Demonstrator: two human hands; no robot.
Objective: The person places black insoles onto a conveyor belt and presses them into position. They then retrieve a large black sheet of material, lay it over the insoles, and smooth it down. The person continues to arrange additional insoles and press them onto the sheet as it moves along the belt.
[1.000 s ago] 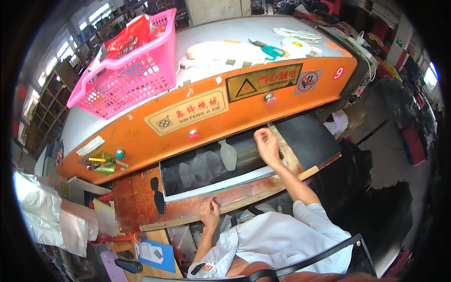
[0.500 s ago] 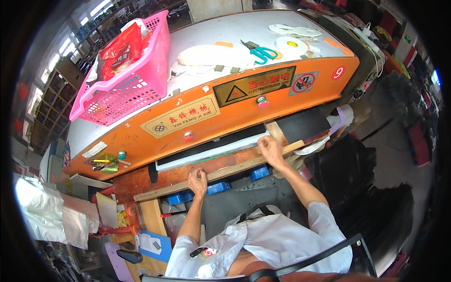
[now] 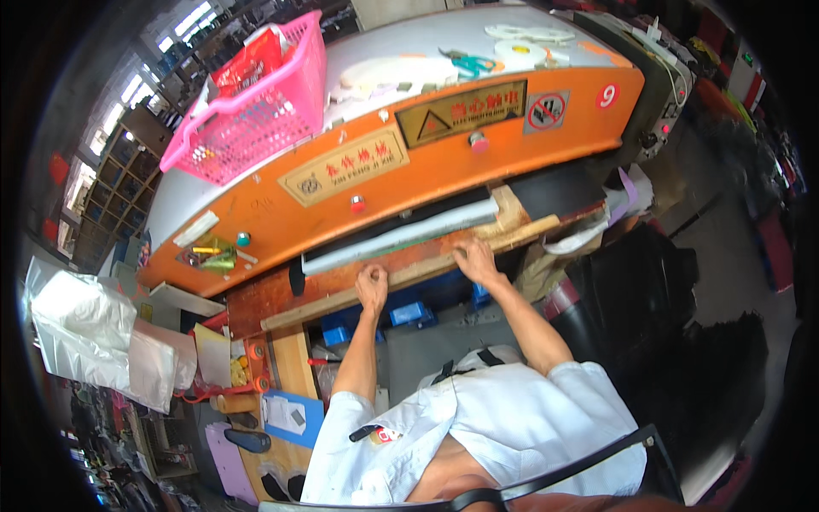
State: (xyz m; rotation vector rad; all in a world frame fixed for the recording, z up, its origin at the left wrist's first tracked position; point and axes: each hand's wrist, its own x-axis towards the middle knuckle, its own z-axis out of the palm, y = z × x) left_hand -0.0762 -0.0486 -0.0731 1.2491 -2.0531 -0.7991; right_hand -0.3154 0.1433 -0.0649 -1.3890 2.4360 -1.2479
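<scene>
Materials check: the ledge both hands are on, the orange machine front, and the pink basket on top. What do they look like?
Ledge: looks like bare wood, a pale worn plank with a rough chipped end; left hand and right hand rest on it.
Orange machine front: probably painted sheet metal, smooth and semi-gloss, with scuffs.
Pink basket: moulded plastic, seen in its uniform colour and open lattice walls.

Both arms stretched fwd; left hand [image 3: 372,286] curled w/ knuckles up, right hand [image 3: 475,260] flat, fingers spread, palm down.
</scene>
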